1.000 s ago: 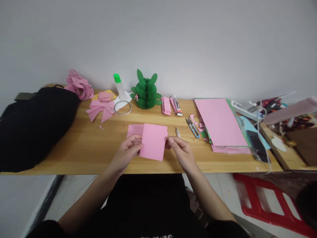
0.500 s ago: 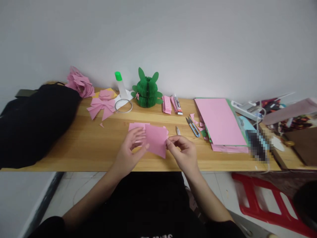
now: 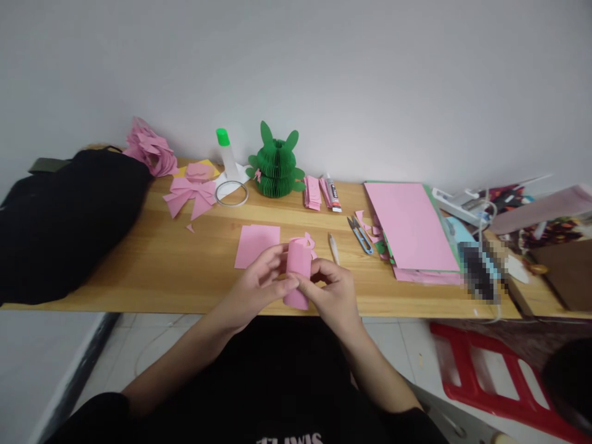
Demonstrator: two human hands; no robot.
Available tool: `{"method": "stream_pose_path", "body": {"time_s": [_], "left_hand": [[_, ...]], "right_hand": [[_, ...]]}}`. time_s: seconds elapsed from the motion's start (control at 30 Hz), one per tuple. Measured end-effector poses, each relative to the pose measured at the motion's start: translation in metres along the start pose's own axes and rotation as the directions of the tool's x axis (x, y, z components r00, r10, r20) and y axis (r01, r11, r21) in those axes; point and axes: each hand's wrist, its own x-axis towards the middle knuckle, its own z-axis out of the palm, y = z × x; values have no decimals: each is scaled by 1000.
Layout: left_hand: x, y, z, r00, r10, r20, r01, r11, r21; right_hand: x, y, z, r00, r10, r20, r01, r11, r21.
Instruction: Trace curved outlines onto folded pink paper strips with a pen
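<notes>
Between my two hands a sheet of pink paper [image 3: 298, 259] is bent over on itself into a rounded, tube-like shape. My left hand [image 3: 261, 283] grips its left side, thumb on the front. From the right, my right hand [image 3: 333, 287] pinches it with thumb and fingers; the thumbs nearly meet at its front. Behind the left fingers, a flat pink paper piece [image 3: 256, 243] lies on the table. Small pink scraps [image 3: 309, 240] show just behind the bent sheet. A white pen-like tool [image 3: 333, 248] lies beyond my right hand.
Along the wall stand a green honeycomb-paper figure [image 3: 276, 169] and a green-capped glue bottle [image 3: 226, 154]. Thread snips [image 3: 361, 235] and stacked pink sheets [image 3: 414, 225] lie right. A black bag [image 3: 69, 225] covers the table's left end. A red stool [image 3: 499, 376] stands below right.
The pink sheet, held nearly flat before, is now curled over. My left hand has moved right and closed on it, uncovering the flat pink paper on the table.
</notes>
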Motion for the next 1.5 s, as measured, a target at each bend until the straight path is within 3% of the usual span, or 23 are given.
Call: {"method": "stream_pose_path", "body": {"time_s": [0.13,0.23,0.3,0.37,0.43,0.5,0.53,0.57,0.67,0.73,0.8,0.9,1.03,1.23,1.5], "left_hand": [[0,1,5,999,-30,-39,27,998,-63],[1,3,7,992,-105,-68,98,990,-105],[2,5,6,986,-151,-71,139,980,-144],[3,6,1,983,-163,-87,148,975,-163],[5,4,-7,982,-156,-103,145,983,-111],[7,-2,-19,986,-87,-142,102,989,107],[9,-6,-26,985,3,-171,48,954,297],[11,-11,-33,973,135,-188,-10,836,548],[17,-24,-51,927,296,-229,-20,650,760],[22,-30,-57,909,374,-186,-33,508,861],[26,-35,-58,920,386,-67,-77,345,935],[31,-40,-56,942,309,132,-182,140,973],[32,-45,-57,928,249,276,-267,-68,961],[28,-52,-58,906,241,349,-291,-247,924],[27,-56,-59,897,232,376,-296,-316,901]], "right_hand": [[-1,1,5,991,-130,-27,128,990,-54],[0,0,3,956,-281,86,285,957,-47],[1,-1,-1,936,-312,163,314,949,12],[2,0,-5,940,-281,196,274,960,58],[4,3,-8,967,-172,186,160,984,76],[7,10,-11,985,2,172,-19,995,98],[10,16,-12,980,93,176,-114,987,115],[13,22,-13,965,174,197,-201,971,127],[24,45,-14,896,327,300,-365,928,80],[31,58,-13,870,370,325,-404,914,40],[36,66,-13,858,393,331,-424,906,21],[40,70,-14,842,444,306,-455,890,-39],[45,67,-15,846,493,202,-469,869,-156],[43,67,-13,850,509,135,-475,852,-220],[34,61,-8,888,458,-30,-439,828,-349]]}}
